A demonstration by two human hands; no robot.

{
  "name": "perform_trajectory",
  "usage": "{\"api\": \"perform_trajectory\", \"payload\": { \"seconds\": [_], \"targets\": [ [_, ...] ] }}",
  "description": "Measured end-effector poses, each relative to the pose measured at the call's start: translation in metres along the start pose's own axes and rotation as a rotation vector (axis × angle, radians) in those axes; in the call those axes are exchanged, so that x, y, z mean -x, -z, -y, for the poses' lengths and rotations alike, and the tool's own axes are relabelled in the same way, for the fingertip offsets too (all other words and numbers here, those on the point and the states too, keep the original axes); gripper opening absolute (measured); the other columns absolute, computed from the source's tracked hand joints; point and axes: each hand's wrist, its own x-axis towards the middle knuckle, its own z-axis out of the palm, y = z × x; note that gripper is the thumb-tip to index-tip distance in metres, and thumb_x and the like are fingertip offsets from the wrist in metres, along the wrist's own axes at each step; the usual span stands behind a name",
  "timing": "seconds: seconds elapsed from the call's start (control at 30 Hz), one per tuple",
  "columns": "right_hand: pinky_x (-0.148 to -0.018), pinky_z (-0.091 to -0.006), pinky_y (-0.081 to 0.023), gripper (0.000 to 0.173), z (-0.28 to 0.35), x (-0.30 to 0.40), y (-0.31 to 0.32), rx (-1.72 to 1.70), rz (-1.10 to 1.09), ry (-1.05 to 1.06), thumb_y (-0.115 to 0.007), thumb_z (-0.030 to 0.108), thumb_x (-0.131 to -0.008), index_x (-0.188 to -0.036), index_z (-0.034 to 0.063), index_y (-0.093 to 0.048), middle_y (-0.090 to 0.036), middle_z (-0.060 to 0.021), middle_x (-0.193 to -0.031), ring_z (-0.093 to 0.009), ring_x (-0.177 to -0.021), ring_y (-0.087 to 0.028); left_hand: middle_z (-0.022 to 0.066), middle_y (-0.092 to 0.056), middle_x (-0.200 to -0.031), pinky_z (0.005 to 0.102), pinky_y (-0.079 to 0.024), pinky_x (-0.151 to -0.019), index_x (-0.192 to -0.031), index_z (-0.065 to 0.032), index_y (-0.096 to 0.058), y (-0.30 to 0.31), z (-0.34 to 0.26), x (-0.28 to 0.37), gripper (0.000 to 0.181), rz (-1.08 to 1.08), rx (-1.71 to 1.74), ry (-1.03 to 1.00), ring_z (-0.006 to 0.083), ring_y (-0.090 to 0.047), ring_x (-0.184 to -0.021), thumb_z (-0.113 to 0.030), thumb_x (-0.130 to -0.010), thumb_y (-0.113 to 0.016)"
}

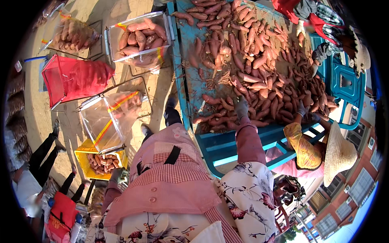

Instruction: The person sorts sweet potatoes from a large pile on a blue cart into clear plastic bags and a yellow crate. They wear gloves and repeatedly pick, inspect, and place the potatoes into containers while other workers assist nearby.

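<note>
My right hand (241, 107), in a grey glove, reaches into the heap of sweet potatoes (267, 100) on a blue truck bed (194, 79). Its fingers touch the roots, but whether they grip one is unclear. My left hand (118, 175), also gloved, hangs low beside a yellow plastic crate (79, 158). Its fingers look curled, and I cannot tell whether anything is in them. Small sweet potatoes (101, 164) lie inside the crate. Just beyond it, a clear plastic bag (104, 124) with a red-and-yellow stripe hangs open on a metal frame, with some roots visible through it.
Another clear bag (139, 39) full of sweet potatoes stands by the truck's edge. Farther left are a red mesh bag (82, 77) and a filled clear bag (73, 33). A co-worker in a straw hat (339, 152) reaches over the blue side rail (276, 161); another works at the far side.
</note>
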Motion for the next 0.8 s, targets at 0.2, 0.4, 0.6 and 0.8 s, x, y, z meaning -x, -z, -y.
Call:
{"api": "perform_trajectory", "payload": {
  "seconds": [0.2,0.4,0.6,0.8],
  "targets": [
    [-0.087,-0.0459,-0.044,0.049,0.028,-0.113,0.004,0.196,-0.093,0.246,-0.062,0.032,-0.08,-0.122,0.0095,-0.048,-0.057,-0.0213,-0.114,-0.036,-0.108,-0.054,0.0007,-0.063,-0.08,0.0306,-0.047,-0.057,-0.095,-0.0093,-0.064,-0.05,-0.033,0.052,0.021,-0.24,0.064,-0.08,0.0128,-0.057,-0.061,-0.028,-0.086,-0.06],
    [-0.087,-0.047,-0.044,0.048,0.005,-0.151,-0.035,0.1,0.035,0.259,-0.063,0.03,-0.08,-0.12,0.0094,-0.048,-0.055,-0.0179,-0.117,-0.037,-0.107,-0.054,-0.002,-0.062,-0.08,0.0238,-0.042,-0.055,-0.105,-0.0081,-0.066,-0.085,-0.15,0.068,0.026,-0.281,-0.242,-0.473,0.0069,-0.052,-0.065,-0.026,-0.087,-0.061],
    [-0.074,-0.024,-0.043,0.035,-0.006,-0.13,0.072,-0.906,0.034,0.32,-0.058,0.015,-0.088,-0.121,0.0053,-0.051,-0.055,-0.0025,-0.097,-0.014,-0.086,-0.053,0.0099,-0.065,-0.102,0.0275,-0.047,-0.082,-0.116,0.0033,-0.058,-0.248,-0.35,0.075,0.04,-0.079,-0.512,-0.935,0.0143,-0.059,-0.093,-0.025,-0.088,-0.062],
    [-0.083,-0.0213,-0.044,0.04,0.032,-0.076,0.143,-1.703,0.34,0.33,-0.047,0.022,-0.097,-0.13,0.0006,-0.043,-0.057,-0.003,-0.107,-0.009,-0.093,-0.055,0.0064,-0.06,-0.111,0.0314,-0.048,-0.085,-0.128,-0.0028,-0.05,-0.442,-0.49,0.124,0.046,0.652,-0.451,-0.881,0.0162,-0.058,-0.098,-0.029,-0.09,-0.059]
  ]
}}
